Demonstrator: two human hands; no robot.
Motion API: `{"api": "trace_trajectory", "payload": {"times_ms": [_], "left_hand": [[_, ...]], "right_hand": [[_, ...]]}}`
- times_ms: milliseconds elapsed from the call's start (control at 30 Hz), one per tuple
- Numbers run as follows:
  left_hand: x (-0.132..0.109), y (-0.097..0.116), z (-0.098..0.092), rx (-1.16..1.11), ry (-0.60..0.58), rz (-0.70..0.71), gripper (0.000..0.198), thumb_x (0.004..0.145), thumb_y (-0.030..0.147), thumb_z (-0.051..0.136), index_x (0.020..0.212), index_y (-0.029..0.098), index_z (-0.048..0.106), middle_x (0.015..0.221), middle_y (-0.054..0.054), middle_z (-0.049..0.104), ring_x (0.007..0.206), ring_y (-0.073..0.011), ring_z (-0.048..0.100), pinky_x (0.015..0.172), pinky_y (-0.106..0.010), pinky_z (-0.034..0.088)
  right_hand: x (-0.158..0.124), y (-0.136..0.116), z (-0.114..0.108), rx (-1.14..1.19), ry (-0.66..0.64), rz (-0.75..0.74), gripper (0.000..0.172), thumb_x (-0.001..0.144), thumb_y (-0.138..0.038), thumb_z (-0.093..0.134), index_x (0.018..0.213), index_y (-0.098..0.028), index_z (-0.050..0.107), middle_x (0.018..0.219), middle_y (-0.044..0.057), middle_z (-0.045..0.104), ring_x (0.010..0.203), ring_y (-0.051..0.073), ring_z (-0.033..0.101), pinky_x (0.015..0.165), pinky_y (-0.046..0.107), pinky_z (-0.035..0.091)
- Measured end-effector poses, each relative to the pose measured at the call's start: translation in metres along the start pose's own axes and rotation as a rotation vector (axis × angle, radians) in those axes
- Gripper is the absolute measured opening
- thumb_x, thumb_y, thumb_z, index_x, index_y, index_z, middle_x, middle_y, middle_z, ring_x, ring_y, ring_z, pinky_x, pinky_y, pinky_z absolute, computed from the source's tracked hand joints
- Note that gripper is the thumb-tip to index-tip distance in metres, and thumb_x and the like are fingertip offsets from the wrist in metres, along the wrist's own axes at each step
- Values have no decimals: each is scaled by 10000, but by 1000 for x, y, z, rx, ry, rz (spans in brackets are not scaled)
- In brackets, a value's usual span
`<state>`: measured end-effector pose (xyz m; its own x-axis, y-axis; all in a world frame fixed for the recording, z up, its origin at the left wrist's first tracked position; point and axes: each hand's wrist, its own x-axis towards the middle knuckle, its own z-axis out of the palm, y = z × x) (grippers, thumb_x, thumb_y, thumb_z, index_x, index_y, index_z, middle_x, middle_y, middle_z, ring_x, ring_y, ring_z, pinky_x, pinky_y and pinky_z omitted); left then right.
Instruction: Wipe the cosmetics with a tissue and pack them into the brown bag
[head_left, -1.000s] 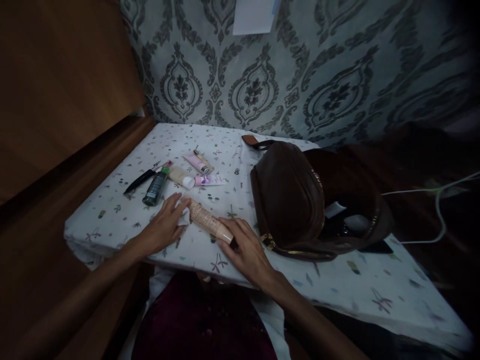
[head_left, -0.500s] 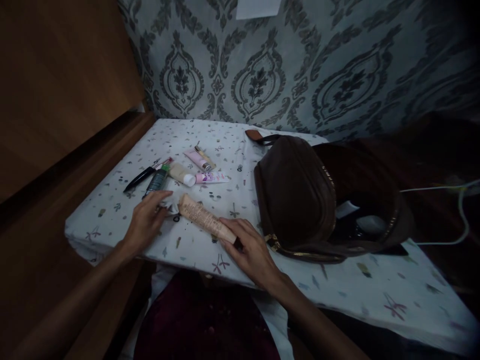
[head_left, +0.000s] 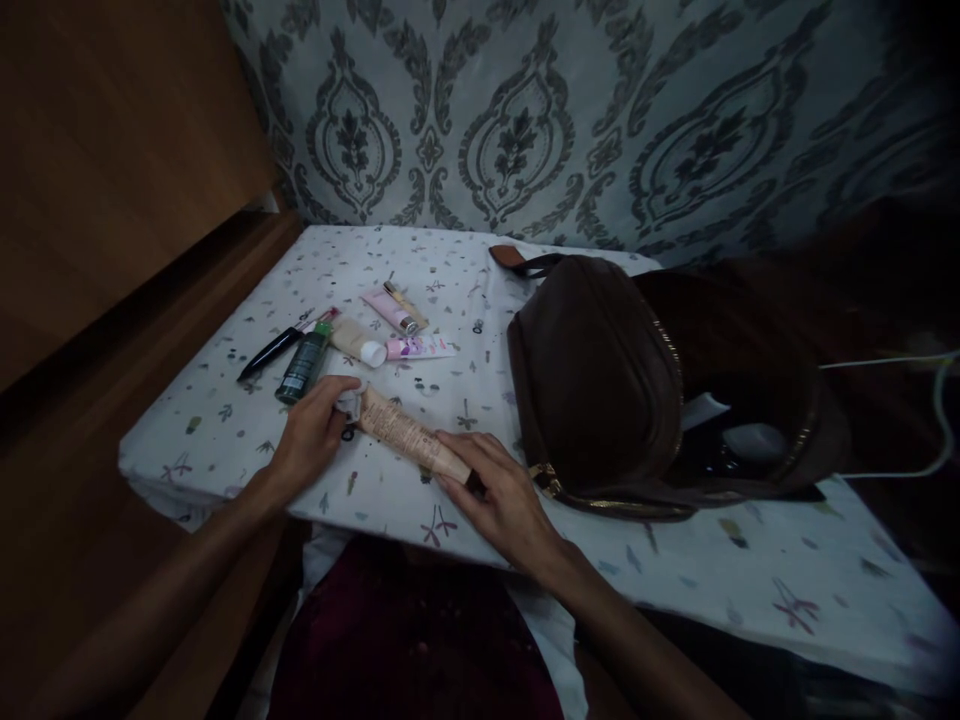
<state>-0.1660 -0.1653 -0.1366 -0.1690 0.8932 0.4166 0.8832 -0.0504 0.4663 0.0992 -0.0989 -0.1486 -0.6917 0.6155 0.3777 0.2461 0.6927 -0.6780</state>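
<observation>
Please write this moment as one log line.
left hand: presses cloth on tube end | right hand: holds tube cap end | bag: open, right of tube

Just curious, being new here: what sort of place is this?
Likely a room at home, maybe a bedroom: damask wallpaper, a cloth-covered table strewn with cosmetic tubes, and a brown handbag.

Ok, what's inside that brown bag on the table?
The brown bag lies open toward the right. In its mouth show two pale items, too dim to identify. Its brown side and the darkness hide anything deeper.
</observation>
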Motion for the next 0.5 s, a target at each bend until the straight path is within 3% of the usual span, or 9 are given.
{"api": "trace_trajectory", "payload": {"times_ms": [167,267,367,500], "left_hand": [[-1,0,1,27,-21,98,394,843,76,392,1176,198,562,1187,-79,670,1175,-228,609,1048,-405,482],[0,2,1,24,-42,135,382,862,77,384,1184,198,551,1173,-80,661,1156,-228,614,1031,-399,492],[2,6,-1,21,-83,135,404,856,59,372,1193,205,540,1184,-72,649,1160,-226,609,1037,-400,490],[5,10,-1,30,-118,159,421,842,38,370,1194,198,534,1180,-71,634,1160,-223,601,1037,-393,485]], "right_hand": [[0,1,0,22,10,-3,380,946,-294,590,1320,-226,597,1159,107,699,1078,260,645,920,442,553],[-1,-1,-1,33,14,72,384,913,-278,623,1291,-228,575,1169,97,695,1070,250,658,907,411,553],[-2,-5,-2,62,36,164,331,865,-230,650,1183,-213,560,1085,71,693,967,215,677,830,343,560],[-2,-7,-1,96,79,150,279,836,-216,665,1090,-204,549,1058,68,658,972,208,658,824,330,546]]}}
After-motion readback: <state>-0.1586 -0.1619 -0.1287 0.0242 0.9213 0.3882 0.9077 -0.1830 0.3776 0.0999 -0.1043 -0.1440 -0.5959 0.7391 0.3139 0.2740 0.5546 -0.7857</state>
